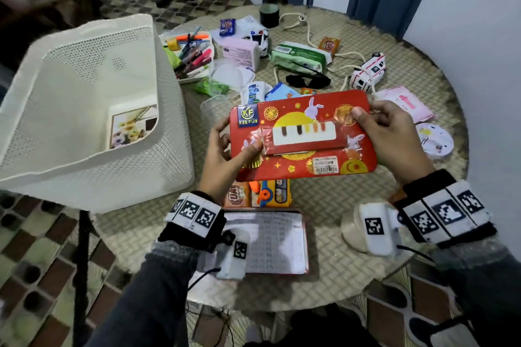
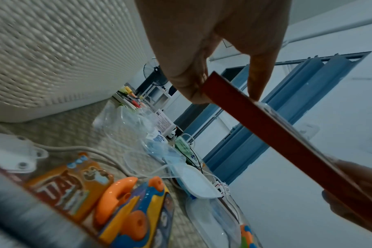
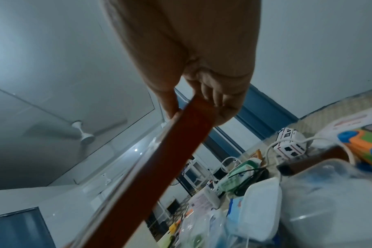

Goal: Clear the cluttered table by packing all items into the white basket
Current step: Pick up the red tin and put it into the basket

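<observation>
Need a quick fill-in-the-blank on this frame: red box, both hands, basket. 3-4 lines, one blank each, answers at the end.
1. The red box is held at its two short ends by ____ hands.
2. The left hand grips the end of the box nearer the white ____.
3. The right hand has its ____ pressed on top of the box's lid.
4. The white basket already holds one flat item, a ____ card lying on its floor.

Answers: both; basket; thumb; picture

Red box (image 1: 303, 135): blue badge reads "KCF KEE FUN". Orange snack packet (image 2: 68, 186): "TAT", partly legible.
</observation>
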Motion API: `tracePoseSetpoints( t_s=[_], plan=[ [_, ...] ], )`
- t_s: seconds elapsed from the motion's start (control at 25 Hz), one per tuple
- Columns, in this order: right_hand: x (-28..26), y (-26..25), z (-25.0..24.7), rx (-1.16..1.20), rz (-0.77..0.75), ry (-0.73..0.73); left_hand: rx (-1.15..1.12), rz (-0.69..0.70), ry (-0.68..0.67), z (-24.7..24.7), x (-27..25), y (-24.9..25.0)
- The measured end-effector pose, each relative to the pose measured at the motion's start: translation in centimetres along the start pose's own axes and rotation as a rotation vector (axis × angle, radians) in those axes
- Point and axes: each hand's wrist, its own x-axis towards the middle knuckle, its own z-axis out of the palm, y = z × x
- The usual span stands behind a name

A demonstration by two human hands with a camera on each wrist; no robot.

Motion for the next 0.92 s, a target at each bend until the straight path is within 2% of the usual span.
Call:
tracePoseSetpoints(
  t_s=[0.2,0.36,0.48,0.56,0.76,0.92],
  plan=[
    [-6.3,0.9,4.6,0.053,0.024,0.063,-0.008,-0.022,0.015,-4.6,-3.9,-0.9],
    [-11.3,3.1,8.0,0.211,0.168,0.12,-0.016,-0.028,0.099,-7.9,-6.6,-2.8],
    [-14.2,5.0,10.3,0.214,0.223,0.169,-0.04,-0.072,0.212,-9.9,-7.9,-4.8],
    [-15.7,6.2,11.1,0.158,0.229,0.206,0.032,-0.086,0.239,-11.0,-8.7,-6.3],
    [-17.6,9.4,11.7,-0.072,0.246,0.246,0.155,-0.154,0.182,-11.7,-9.5,-9.5],
    [-18.3,10.8,11.8,-0.014,0.287,0.232,0.225,-0.214,0.093,-11.8,-9.7,-10.9]
  ],
)
